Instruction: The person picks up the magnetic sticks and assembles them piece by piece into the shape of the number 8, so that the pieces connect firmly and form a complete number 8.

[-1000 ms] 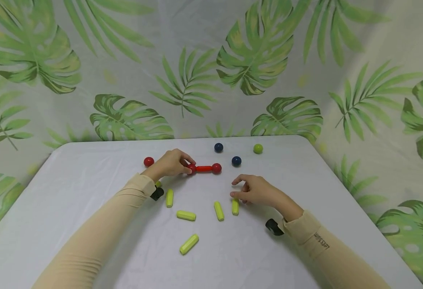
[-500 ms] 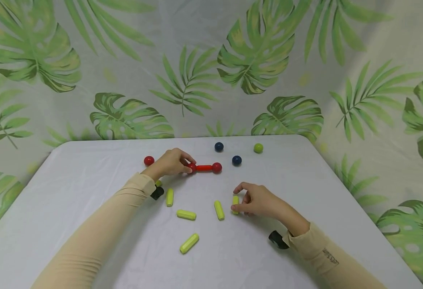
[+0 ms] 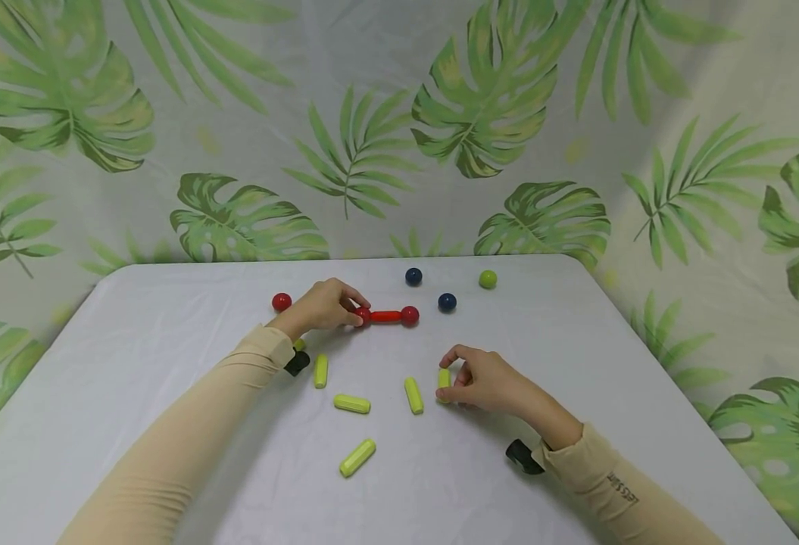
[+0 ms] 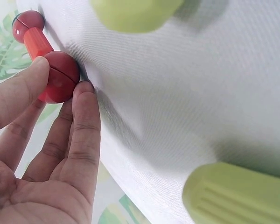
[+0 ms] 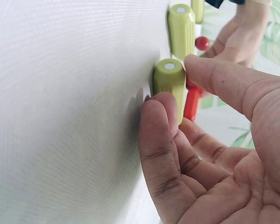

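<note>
So the right hand (image 3: 486, 382) has its thumb and fingers curled round a yellow-green stick (image 3: 444, 380), thumb by the near end, index finger by the far one. How firm that grip is, I can't tell. My read is that the step in hand is picking this stick up, and the next move calls for a snug pinch and a straight lift, minding the neighbouring stick (image 3: 414, 396) just to its left.

The held stick sits right of centre on the bench (image 3: 576, 341), long axis running near to far, and a silver disc (image 5: 169, 66) on one end faces the right wrist camera. Looks about level, but can't say if it's off the cloth.

Left hand (image 3: 327, 309) pinches the left ball (image 4: 63, 77) of a red bar piece (image 3: 386, 317), a bar with a ball at each end. That one's long axis runs left to right, roughly square to the stick. I'd guess it needs holding steady.

Further out: a loose red ball (image 3: 281, 302) left, two navy balls (image 3: 447, 303) and a green ball (image 3: 488, 279) toward the back.
</note>
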A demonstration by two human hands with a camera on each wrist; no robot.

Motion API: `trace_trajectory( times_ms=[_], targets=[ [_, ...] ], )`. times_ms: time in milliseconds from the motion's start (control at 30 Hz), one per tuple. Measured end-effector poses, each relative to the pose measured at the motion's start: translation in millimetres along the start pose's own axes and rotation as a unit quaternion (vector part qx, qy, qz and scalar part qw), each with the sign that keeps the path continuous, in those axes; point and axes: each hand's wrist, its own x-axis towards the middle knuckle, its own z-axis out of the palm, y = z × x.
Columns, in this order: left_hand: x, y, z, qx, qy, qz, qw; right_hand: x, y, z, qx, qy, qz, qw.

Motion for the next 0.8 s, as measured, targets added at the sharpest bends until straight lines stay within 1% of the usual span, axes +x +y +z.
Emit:
trace_trajectory(
  times_ms=[100, 233, 367, 600, 800],
  targets=[
    [0.8, -1.0, -0.3, -0.004, -0.003, 0.0, 1.0, 1.6, 0.6, 2.0, 0.005, 0.002, -0.002, 1.0],
    [2.9, -3.0, -1.9, -0.001, -0.005, 0.006, 1.0, 5.5, -0.3, 4.2, -0.005, 0.007, -0.008, 1.0],
    [4.9, -5.0, -4.3, 0.004, -0.008, 0.014, 0.9999, 9.7, -4.4, 5.1, -0.016, 0.012, 0.002, 1.0],
    [4.2, -7.4, -6.3, -0.006, -0.025, 0.018, 0.9995, 14.8, -9.8, 6.4, -0.012, 0.015, 0.023, 1.0],
    [6.7, -9.9, -7.1, -0.016, -0.027, 0.015, 0.9994, 24.4, -12.2, 6.2, -0.006, 0.023, 0.027, 0.999]
  ],
)
